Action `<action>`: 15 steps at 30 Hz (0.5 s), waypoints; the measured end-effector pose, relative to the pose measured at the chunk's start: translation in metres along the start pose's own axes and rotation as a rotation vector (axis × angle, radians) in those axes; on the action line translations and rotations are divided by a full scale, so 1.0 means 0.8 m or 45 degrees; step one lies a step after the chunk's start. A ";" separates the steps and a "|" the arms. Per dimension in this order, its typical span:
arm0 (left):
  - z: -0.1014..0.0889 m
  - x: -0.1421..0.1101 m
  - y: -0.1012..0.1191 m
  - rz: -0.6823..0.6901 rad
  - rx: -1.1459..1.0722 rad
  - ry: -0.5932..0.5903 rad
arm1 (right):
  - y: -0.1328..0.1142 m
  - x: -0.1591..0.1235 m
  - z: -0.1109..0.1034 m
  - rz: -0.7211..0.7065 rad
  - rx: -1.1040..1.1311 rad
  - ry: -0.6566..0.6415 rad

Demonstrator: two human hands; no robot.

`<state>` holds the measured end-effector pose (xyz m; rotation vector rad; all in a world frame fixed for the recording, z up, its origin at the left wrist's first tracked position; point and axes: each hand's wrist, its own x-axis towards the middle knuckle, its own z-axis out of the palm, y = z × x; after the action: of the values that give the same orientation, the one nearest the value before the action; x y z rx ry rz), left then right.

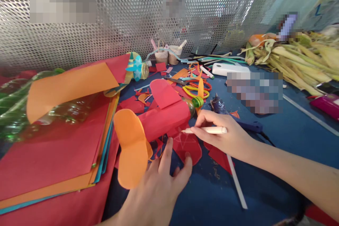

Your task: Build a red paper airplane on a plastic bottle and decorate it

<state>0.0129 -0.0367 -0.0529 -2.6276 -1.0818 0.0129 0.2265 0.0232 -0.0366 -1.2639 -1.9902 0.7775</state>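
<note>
My right hand (231,137) is closed around a white marker (215,130). The marker's tip meets a rounded red paper cutout (186,150) that carries faint star-shaped lines. Spread over the near side of that cutout, my left hand (156,190) has its index finger and thumb at the paper's edge. Just behind lies a bottle wrapped in red paper (166,120), its green neck pointing right. An orange double-lobed piece (131,148) sits at the bottle's left end, and a red flap (165,93) stands out from its far side.
Stacked coloured paper (53,169) and clear plastic bottles (16,102) fill the left. Scissors (198,88) lie among scraps behind the wrapped bottle. A glue gun (219,106) with a cord is beside my right hand. Dry husks (299,60) lie far right; a perforated metal panel (127,14) stands behind.
</note>
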 end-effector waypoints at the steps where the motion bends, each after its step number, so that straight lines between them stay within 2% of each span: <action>1: 0.001 -0.001 0.000 0.003 -0.002 0.006 | 0.000 0.000 0.000 0.000 -0.003 0.003; 7: 0.001 -0.003 -0.002 0.016 0.006 0.003 | 0.000 -0.006 0.000 -0.071 0.052 0.043; 15: 0.002 0.002 -0.002 0.009 -0.045 0.057 | -0.007 -0.007 0.000 -0.149 0.091 -0.007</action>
<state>0.0127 -0.0343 -0.0541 -2.6498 -1.0674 -0.0640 0.2248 0.0162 -0.0335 -1.0956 -2.0032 0.7885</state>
